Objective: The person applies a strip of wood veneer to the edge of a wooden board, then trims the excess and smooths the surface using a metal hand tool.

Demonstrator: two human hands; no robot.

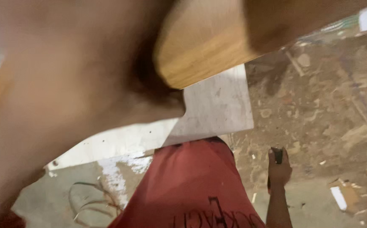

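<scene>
My left arm (pixel 65 97) fills the left half of the view, very close and blurred. It reaches up to a light wooden plank (pixel 204 38) that crosses the top of the frame; where the arm meets the wood is in dark shadow, so the fingers are hidden. My right hand (pixel 279 169) hangs low at my side on the right, closed around a small dark object (pixel 278 155) whose top end pokes out above the fingers. My red shirt (pixel 187 185) shows at the bottom centre.
A pale, scuffed flat slab (pixel 217 105) lies below the plank. Dirt ground (pixel 318 109) on the right is strewn with rubble and scraps, including a white piece (pixel 338 197). Grey concrete with white smears and a loose cord (pixel 90 202) lies bottom left.
</scene>
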